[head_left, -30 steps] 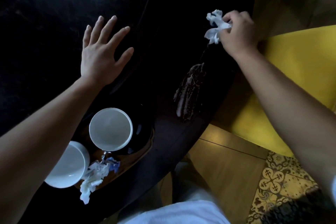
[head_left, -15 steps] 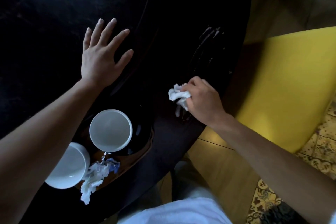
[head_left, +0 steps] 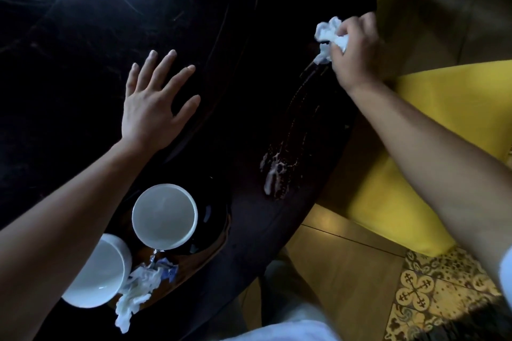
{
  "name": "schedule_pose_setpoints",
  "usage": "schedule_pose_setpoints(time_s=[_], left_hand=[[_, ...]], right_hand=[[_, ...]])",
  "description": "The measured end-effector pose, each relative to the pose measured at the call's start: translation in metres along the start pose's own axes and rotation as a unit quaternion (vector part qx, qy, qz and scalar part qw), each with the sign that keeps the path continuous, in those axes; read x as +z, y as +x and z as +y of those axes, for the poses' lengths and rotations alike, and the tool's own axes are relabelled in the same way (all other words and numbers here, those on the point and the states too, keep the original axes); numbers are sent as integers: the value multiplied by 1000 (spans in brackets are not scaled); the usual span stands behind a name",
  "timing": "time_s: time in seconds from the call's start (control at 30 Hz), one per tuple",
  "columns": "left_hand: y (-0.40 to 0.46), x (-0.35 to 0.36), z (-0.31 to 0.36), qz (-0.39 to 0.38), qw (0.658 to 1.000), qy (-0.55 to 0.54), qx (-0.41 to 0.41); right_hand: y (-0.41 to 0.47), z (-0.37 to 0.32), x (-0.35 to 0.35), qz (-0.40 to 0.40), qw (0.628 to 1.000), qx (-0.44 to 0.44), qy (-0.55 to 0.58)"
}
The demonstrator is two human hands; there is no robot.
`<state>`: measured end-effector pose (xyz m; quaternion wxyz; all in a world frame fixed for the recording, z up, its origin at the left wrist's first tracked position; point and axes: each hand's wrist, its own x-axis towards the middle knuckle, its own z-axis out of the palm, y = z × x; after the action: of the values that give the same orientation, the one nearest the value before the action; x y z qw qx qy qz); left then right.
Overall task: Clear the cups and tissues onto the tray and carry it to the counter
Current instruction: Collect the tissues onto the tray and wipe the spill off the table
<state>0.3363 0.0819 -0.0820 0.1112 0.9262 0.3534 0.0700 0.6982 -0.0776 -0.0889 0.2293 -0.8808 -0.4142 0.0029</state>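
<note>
Two white cups stand on a dark tray (head_left: 219, 232) near the table's front edge: one cup (head_left: 164, 216) upright in the middle, the other cup (head_left: 97, 271) at the lower left, partly under my left forearm. Crumpled white tissues (head_left: 135, 293) lie on the tray below the cups. My right hand (head_left: 354, 50) grips a wadded white tissue (head_left: 329, 33) at the table's far right edge, at the top of a wet smear (head_left: 279, 171). My left hand (head_left: 155, 102) rests flat on the table with fingers spread, holding nothing.
The dark round table (head_left: 110, 36) fills the left and centre. A yellow chair seat (head_left: 415, 152) stands close to the table's right edge. Wooden floor (head_left: 332, 271) and patterned tiles (head_left: 432, 291) lie below, with my legs near the rim.
My right hand has swept the tissue from the near part of the smear back up to the far right edge of the table. My left hand and the cups stay put.
</note>
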Motion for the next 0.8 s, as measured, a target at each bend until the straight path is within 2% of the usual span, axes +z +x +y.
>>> schedule_pose_setpoints(time_s=[0.1, 0.37, 0.6, 0.7, 0.73, 0.8], left_hand=[[-1, 1, 0, 5, 1000, 0, 3], [-1, 0, 1, 8, 1000, -3, 0], [0, 1, 2, 6, 1000, -5, 0], [0, 0, 2, 0, 1000, -5, -1], [0, 0, 2, 0, 1000, -5, -1], [-1, 0, 1, 1, 1000, -4, 0]], right_hand=[[-3, 2, 15, -22, 998, -28, -47], [-67, -13, 20, -52, 995, -83, -18], [-169, -35, -4, -154, 980, -125, 8], [-174, -36, -17, -189, 977, -86, 51], [-163, -33, -21, -181, 980, -59, 65], [-128, -22, -28, -112, 992, -22, 60]])
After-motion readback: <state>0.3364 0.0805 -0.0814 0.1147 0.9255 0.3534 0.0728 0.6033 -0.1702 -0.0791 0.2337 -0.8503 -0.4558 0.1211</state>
